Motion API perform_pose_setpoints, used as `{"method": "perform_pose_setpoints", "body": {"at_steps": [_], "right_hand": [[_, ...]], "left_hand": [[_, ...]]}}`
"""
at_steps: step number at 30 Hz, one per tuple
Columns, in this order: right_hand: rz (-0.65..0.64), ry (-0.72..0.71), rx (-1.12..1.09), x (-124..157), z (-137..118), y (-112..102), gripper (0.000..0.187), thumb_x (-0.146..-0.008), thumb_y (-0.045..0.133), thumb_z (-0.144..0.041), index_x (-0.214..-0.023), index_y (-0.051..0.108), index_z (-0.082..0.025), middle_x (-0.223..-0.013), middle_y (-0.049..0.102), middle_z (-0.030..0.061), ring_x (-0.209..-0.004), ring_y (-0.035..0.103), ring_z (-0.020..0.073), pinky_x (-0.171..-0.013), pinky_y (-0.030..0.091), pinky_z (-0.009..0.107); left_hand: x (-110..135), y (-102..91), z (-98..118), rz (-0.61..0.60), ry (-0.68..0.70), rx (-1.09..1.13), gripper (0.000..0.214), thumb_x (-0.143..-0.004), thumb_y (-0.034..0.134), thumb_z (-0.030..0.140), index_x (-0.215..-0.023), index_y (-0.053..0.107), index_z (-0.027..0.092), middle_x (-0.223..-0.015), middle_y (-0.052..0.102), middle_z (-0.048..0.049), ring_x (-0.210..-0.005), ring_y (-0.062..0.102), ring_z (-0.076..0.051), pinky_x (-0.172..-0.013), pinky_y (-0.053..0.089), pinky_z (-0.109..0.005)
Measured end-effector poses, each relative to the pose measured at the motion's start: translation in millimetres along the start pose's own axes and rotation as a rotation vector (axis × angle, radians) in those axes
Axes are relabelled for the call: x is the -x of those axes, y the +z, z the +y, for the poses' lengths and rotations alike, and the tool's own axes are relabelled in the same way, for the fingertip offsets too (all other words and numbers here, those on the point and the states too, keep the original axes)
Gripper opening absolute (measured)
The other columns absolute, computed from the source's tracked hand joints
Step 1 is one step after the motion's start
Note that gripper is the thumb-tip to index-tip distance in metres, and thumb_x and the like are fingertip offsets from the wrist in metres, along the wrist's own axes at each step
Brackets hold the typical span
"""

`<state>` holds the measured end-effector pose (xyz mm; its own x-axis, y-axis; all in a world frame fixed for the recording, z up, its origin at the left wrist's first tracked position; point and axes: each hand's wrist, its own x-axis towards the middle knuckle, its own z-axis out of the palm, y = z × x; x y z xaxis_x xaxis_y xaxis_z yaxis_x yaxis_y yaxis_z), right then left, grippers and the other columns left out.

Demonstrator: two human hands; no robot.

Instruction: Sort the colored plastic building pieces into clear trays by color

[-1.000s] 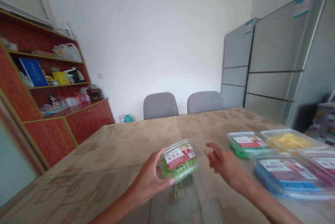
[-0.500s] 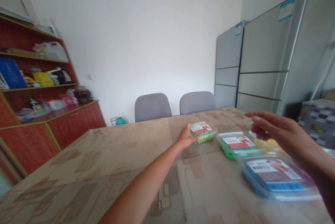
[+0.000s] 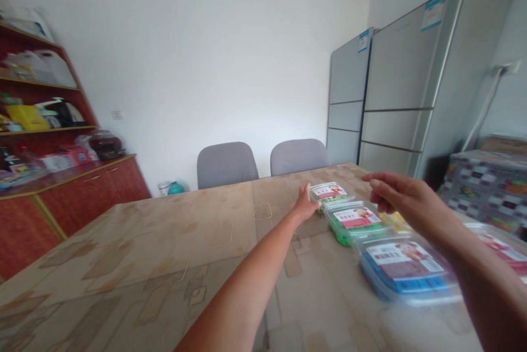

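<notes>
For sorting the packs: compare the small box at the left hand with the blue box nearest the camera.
The small box shows green contents; the blue box has a blue base. The small box lies at the far end of the row, the left hand touching its side; the blue box lies nearest, no hand on it. The small box looks smaller, though it is farther off. Both have clear lids with printed labels.
</notes>
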<state>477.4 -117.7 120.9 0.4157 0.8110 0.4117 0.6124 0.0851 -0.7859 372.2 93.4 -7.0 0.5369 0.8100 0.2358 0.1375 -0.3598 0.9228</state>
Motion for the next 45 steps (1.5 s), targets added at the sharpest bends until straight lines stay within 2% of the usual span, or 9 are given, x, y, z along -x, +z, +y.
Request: {"method": "perform_pose_setpoints", "body": {"at_steps": [5, 7, 11, 16, 20, 24, 30, 37, 45], "right_hand": [[0.001, 0.094, 0.238, -4.1, 12.6, -11.7, 0.045, -0.083, 0.042, -0.047, -0.103, 0.064, -0.014, -0.069, 0.066, 0.0055, -0.056, 0.06, 0.017, -0.055, 0.047, 0.028], [0.019, 0.141, 0.308, -4.8, 14.1, -15.7, 0.042, -0.083, 0.042, -0.043, -0.101, 0.065, -0.014, -0.071, 0.068, 0.0079, -0.057, 0.062, 0.0189, -0.057, 0.047, 0.029], [-0.008, 0.155, 0.384, -4.4, 13.6, -15.1, 0.038, -0.083, 0.043, -0.039, -0.097, 0.066, -0.013, -0.069, 0.07, 0.0093, -0.059, 0.065, 0.0209, -0.059, 0.047, 0.03], [-0.068, 0.094, 0.422, -3.5, 17.3, -8.7, 0.04, -0.083, 0.04, -0.044, -0.093, 0.066, -0.016, -0.066, 0.07, 0.0075, -0.058, 0.065, 0.0209, -0.057, 0.047, 0.029], [-0.078, 0.063, 0.447, -2.3, 16.9, -9.7, 0.041, -0.082, 0.039, -0.046, -0.093, 0.066, -0.016, -0.064, 0.07, 0.0074, -0.059, 0.066, 0.0223, -0.058, 0.047, 0.031], [-0.089, 0.033, 0.448, 1.2, 8.0, -11.6, 0.042, -0.083, 0.039, -0.043, -0.1, 0.066, -0.015, -0.069, 0.071, 0.0086, -0.061, 0.067, 0.0226, -0.061, 0.048, 0.032], [-0.212, -0.083, 0.319, 11.4, -7.5, 10.6, 0.048, -0.085, 0.04, -0.055, -0.098, 0.066, -0.016, -0.072, 0.069, 0.0072, -0.062, 0.063, 0.0209, -0.059, 0.047, 0.03], [-0.679, -0.062, -0.038, 60.8, -32.9, 108.8, 0.061, -0.084, 0.036, -0.068, -0.083, 0.066, -0.016, -0.07, 0.061, 0.0056, -0.063, 0.058, 0.0178, -0.051, 0.046, 0.025], [-1.018, -0.08, -0.174, 127.0, -53.3, 205.2, 0.041, -0.085, 0.038, -0.058, -0.076, 0.05, -0.02, -0.063, 0.046, -0.0019, -0.056, 0.044, 0.0132, -0.048, 0.036, 0.023]], "left_hand": [[49.1, 7.5, 17.1, 0.184, -0.181, 0.04, 0.033, -0.09, 0.057, 0.028, -0.121, 0.052, 0.017, -0.126, 0.053, -0.0096, -0.106, 0.056, -0.024, -0.088, 0.049, -0.044], [78.4, 17.3, 24.4, 0.118, -0.259, 0.103, 0.027, -0.089, 0.058, 0.03, -0.11, 0.054, 0.014, -0.106, 0.061, -0.0069, -0.082, 0.063, -0.017, -0.069, 0.054, -0.033], [128.2, 42.9, 40.8, -0.137, -0.429, 0.274, 0.029, -0.082, 0.063, 0.041, -0.086, 0.052, 0.014, -0.068, 0.059, 0.0018, -0.042, 0.056, -0.01, -0.037, 0.039, -0.02], [142.1, 68.8, 58.0, -0.263, -0.526, 0.398, 0.024, -0.08, 0.065, 0.027, -0.077, 0.043, 0.018, -0.05, 0.053, 0.0061, -0.035, 0.053, -0.01, -0.034, 0.037, -0.018], [142.3, 64.1, 61.8, -0.299, -0.516, 0.448, 0.021, -0.077, 0.062, 0.017, -0.072, 0.042, 0.019, -0.045, 0.051, 0.0066, -0.035, 0.053, -0.01, -0.038, 0.042, -0.02], [162.0, 20.7, 61.0, -0.379, -0.448, 0.501, 0.021, -0.071, 0.066, 0.02, -0.072, 0.045, 0.018, -0.048, 0.053, 0.0054, -0.038, 0.054, -0.01, -0.04, 0.042, -0.021], [221.5, -90.6, 65.1, -0.368, -0.329, 0.518, 0.036, -0.069, 0.072, 0.039, -0.076, 0.044, 0.018, -0.061, 0.055, 0.0032, -0.046, 0.054, -0.008, -0.046, 0.041, -0.021], [318.2, -197.0, 53.9, -0.127, -0.366, 0.41, 0.038, -0.073, 0.07, 0.046, -0.079, 0.047, 0.016, -0.07, 0.056, 0.0007, -0.053, 0.052, -0.008, -0.048, 0.042, -0.019], [397.2, -258.1, 44.5, -0.022, -0.56, 0.37, 0.04, -0.073, 0.071, 0.048, -0.08, 0.049, 0.016, -0.071, 0.061, 0.0009, -0.05, 0.053, -0.006, -0.044, 0.039, -0.015]]}}
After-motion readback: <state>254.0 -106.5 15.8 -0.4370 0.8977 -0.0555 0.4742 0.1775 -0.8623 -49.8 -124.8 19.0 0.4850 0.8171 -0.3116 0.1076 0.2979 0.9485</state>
